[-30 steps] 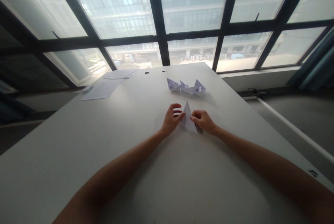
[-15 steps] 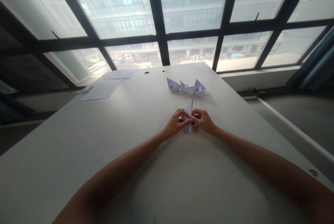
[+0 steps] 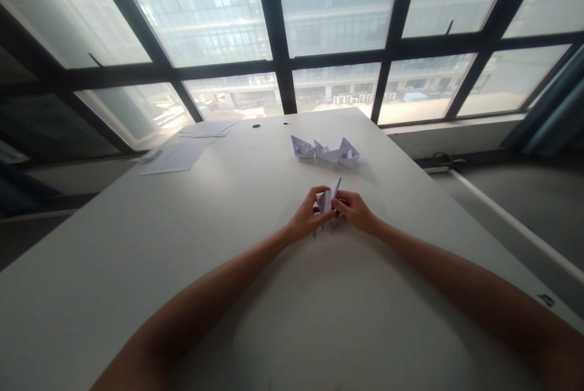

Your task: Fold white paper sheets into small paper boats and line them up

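Observation:
A small folded piece of white paper [image 3: 329, 195] is held between my two hands, just above the table, its pointed end tilted up and to the right. My left hand [image 3: 308, 216] grips its left side, fingers curled over the top and thumb below. My right hand [image 3: 354, 210] pinches the right edge between thumb and forefinger. Parts of the paper are hidden behind my fingers. Just beyond it stand several folded paper boats [image 3: 302, 148], close together in a row.
The white table [image 3: 205, 227] stretches up to large dark-framed windows. Flat white sheets [image 3: 176, 155] lie at its far left. Two round holes are near the far edge. A blue curtain [image 3: 547, 111] hangs at the right, beside a white rail on the floor.
The folded paper has turned, its tip leaning further to the right. My left fingers have lifted and shifted slightly on it; my right hand has barely moved.

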Tool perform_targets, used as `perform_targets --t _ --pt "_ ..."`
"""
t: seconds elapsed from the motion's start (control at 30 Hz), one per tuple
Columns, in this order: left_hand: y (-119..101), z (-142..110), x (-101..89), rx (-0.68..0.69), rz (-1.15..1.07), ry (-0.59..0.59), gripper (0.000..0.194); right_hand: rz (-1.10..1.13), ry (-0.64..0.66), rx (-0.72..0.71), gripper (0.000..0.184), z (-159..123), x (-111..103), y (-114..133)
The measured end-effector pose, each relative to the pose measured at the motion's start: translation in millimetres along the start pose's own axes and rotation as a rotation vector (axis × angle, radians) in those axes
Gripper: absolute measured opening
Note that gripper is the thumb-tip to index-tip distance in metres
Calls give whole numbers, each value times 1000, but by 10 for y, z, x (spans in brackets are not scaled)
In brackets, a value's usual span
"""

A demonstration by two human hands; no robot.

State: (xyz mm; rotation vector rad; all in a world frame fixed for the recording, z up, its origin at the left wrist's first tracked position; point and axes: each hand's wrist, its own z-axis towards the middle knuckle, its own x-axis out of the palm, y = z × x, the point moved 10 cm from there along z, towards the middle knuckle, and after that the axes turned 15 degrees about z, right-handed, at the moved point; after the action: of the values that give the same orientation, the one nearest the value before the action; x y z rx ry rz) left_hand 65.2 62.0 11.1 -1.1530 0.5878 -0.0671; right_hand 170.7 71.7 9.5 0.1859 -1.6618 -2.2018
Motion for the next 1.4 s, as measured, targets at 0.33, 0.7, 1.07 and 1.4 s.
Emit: perform_targets --t 0.33,0.7,1.07,1.4 --pt "32 18 -39 -42 -78 -3 75 -12 17 -11 37 4 3 -12" --pt "-23 11 -31 31 8 -16 68 13 17 -34 34 5 -1 -4" --pt "5 12 -119 7 58 -97 49 6 -27 -12 16 -18 -5 22" --pt "-304 -66 -71 226 580 -188 65 -86 -133 8 9 -27 -67 -91"
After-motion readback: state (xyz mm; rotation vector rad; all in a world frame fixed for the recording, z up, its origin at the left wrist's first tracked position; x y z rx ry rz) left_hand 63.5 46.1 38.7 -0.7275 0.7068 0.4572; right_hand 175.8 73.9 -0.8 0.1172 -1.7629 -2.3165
